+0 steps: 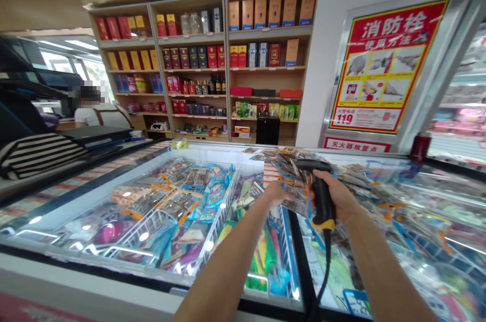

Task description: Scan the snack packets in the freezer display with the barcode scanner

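A black and yellow handheld barcode scanner [322, 203] is gripped by its handle in my right hand [337, 195]. Its head points left, and its cord runs down toward the front edge of the chest freezer. My left hand [276, 192] is closed at the edge of a small clear snack packet [296, 200] with orange trim, just left of the scanner; its fingertips are partly hidden. More packets [283, 160] lie heaped behind both hands on the freezer's glass top. Further packets [357, 180] spread to the right of the scanner.
Below the glass, white wire baskets [222, 205] hold colourful bags. A dark red can [420, 147] stands at the right rear. Shelves of boxes [260, 13] line the back wall beside a red and yellow poster [387, 66]. Another person [102, 114] is at the left counter.
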A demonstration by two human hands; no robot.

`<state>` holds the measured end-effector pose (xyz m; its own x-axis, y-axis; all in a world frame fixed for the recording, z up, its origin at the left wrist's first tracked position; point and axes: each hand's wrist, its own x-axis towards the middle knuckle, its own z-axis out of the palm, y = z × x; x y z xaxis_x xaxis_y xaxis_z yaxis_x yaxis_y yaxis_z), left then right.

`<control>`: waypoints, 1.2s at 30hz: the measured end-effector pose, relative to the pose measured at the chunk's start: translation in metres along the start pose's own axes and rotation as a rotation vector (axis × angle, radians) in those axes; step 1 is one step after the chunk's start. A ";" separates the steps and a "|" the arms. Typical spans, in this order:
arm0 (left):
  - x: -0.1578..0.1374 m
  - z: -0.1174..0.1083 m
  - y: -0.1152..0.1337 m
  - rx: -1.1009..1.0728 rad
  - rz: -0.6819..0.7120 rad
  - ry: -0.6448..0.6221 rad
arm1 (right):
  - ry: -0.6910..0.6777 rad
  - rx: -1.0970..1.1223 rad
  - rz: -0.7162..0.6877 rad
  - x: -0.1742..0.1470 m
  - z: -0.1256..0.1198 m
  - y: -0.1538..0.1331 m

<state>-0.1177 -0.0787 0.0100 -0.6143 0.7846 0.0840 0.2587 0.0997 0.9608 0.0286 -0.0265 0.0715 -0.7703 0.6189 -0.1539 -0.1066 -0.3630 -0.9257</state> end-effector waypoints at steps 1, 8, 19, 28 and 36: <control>-0.002 -0.016 -0.001 -0.081 -0.029 0.014 | -0.033 0.007 0.004 -0.001 0.002 0.001; -0.020 -0.109 -0.023 -0.705 -0.161 0.482 | -0.209 -0.034 0.144 -0.011 0.034 0.024; -0.009 -0.113 -0.040 -0.999 -0.118 0.609 | -0.241 -0.112 0.166 -0.021 0.062 0.049; -0.004 -0.113 -0.043 -1.031 -0.156 0.654 | -0.280 -0.135 0.182 -0.028 0.066 0.049; -0.009 -0.113 -0.039 -1.154 -0.110 0.554 | -0.291 -0.176 0.240 -0.024 0.063 0.049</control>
<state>-0.2061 -0.1589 0.0015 -0.8895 0.4204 -0.1792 -0.4344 -0.6559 0.6173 0.0027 -0.1031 0.0519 -0.9084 0.2995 -0.2917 0.1870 -0.3331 -0.9242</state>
